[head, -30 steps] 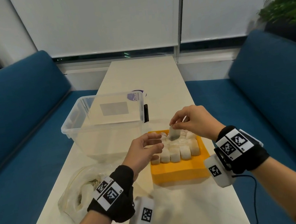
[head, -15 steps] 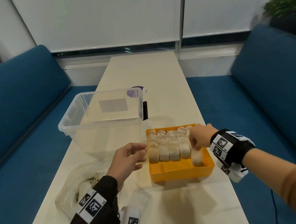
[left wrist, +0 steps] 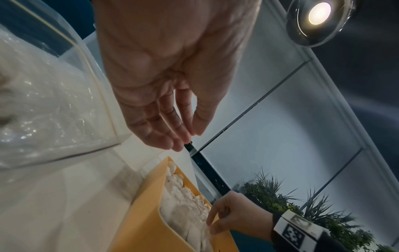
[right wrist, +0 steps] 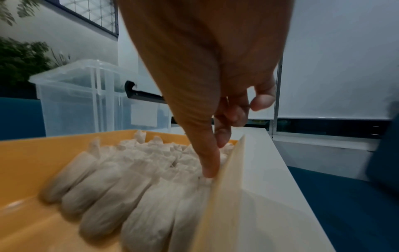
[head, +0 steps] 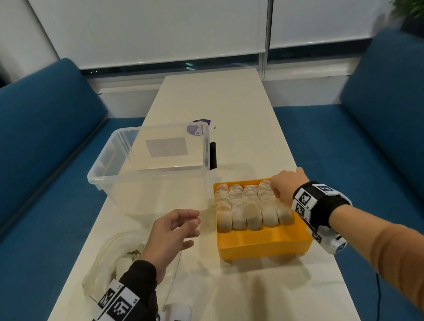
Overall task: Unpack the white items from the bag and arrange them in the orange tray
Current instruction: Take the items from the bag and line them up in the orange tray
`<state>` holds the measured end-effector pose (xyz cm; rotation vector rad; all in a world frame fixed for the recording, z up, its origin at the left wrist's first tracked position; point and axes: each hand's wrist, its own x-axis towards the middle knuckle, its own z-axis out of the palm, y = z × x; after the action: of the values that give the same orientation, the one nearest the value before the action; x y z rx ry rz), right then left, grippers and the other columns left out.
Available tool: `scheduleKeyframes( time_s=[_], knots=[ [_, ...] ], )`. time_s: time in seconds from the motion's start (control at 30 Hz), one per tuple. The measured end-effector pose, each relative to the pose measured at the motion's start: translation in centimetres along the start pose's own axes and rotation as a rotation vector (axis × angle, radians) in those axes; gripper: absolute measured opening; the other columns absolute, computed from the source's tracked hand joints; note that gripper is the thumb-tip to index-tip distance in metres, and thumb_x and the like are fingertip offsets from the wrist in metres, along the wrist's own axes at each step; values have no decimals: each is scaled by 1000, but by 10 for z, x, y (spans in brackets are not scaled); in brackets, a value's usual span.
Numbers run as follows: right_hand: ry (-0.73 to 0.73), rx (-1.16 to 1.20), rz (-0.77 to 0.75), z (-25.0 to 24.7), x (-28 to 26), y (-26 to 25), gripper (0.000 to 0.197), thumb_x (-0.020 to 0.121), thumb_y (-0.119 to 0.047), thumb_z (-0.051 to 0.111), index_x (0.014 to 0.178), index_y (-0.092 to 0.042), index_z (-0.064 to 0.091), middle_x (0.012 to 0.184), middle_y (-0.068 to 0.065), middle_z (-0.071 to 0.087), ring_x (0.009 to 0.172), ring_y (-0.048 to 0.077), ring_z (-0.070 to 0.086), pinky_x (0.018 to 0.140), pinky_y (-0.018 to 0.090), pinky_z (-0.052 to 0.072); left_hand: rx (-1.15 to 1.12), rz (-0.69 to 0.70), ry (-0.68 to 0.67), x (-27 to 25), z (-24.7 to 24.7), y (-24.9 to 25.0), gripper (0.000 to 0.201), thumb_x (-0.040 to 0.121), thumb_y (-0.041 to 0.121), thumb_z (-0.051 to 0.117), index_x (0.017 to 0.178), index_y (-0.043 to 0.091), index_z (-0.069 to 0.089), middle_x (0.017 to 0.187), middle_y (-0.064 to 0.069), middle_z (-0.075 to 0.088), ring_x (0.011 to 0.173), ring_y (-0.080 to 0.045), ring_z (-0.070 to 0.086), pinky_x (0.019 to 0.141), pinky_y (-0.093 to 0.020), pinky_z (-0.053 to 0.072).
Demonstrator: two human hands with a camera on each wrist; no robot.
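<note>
Along the tray's (head: 262,246) right wall, the right hand (head: 287,184) pushes one straight finger onto a white pack (right wrist: 190,172), gripping nothing. Best to press gently so the packed rows (head: 250,206) stay upright. Left hand (head: 171,233) hovers loosely spread and empty between the tray and the bag (head: 110,263), which holds more packs. A clear bin (head: 151,169) stands behind, clear of the route.

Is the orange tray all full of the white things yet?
Not yet. White wrapped items fill the far part of the orange plastic tray, but a bare orange strip remains along its near edge.
</note>
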<state>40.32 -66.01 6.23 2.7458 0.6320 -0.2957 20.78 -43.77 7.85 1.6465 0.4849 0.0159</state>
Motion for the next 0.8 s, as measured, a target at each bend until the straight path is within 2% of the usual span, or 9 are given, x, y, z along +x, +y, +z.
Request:
scheduleKeyframes(
  time_s=[0.17,0.27,0.37,0.43,0.5,0.6,0.67,0.73,0.8],
  knots=[
    [75,122,-16,-30,-14,6,20,92,-15,50,103,-21,65,110,4,63,103,26,59,98,42,38,42,20,23,-2,-21,0,13,92,15,63,103,16,70,105,-7,70,93,-22,69,73,-27,55],
    [147,277,-84,-59,-33,0,17,91,-23,54,102,-22,66,110,4,63,98,25,60,89,37,46,96,64,64,-4,-49,-3,13,91,10,63,97,18,72,101,-4,71,94,-22,68,75,-26,54],
    [148,477,-233,-82,-64,-27,17,91,-25,58,102,-19,69,100,1,63,89,16,57,76,27,44,428,175,219,-7,-87,-16,23,90,5,60,87,23,74,103,3,69,98,-17,63,81,-22,46],
    [136,594,-334,-87,-85,-56,16,90,-27,60,100,-20,70,95,-1,64,84,12,56,71,23,40,695,205,347,-8,-111,-30,27,90,5,59,81,26,74,114,0,60,110,-21,53,92,-29,39],
    [99,699,-387,-79,-96,-93,17,90,-31,61,101,-22,70,95,-1,62,85,12,56,68,24,39,872,133,395,-10,-129,-46,22,90,14,62,83,32,74,130,-5,48,123,-28,40,103,-39,33],
    [40,819,-429,-46,-96,-155,26,89,-46,58,107,-29,68,109,8,57,105,23,54,81,30,40,872,-129,296,-15,-138,-70,15,89,28,63,98,35,72,148,-8,25,133,-35,28,110,-44,29],
    [-30,899,-363,-23,-97,-195,39,84,-61,54,114,-37,63,130,11,44,126,26,41,99,34,37,752,-255,208,-18,-141,-84,26,86,30,65,111,36,67,148,-12,20,130,-38,35,110,-42,33],
    [-96,981,-234,-5,-99,-226,48,80,-66,55,121,-40,57,140,10,28,132,29,36,108,38,35,658,-281,151,-20,-141,-91,44,82,27,67,124,38,59,143,-16,32,119,-36,48,104,-41,43],
    [-119,1031,-155,5,-99,-248,53,83,-51,61,132,-35,49,137,10,28,124,31,46,103,32,39,595,-200,129,-22,-141,-93,57,81,11,64,132,33,53,139,-13,46,117,-32,51,97,-36,47]
  ],
)
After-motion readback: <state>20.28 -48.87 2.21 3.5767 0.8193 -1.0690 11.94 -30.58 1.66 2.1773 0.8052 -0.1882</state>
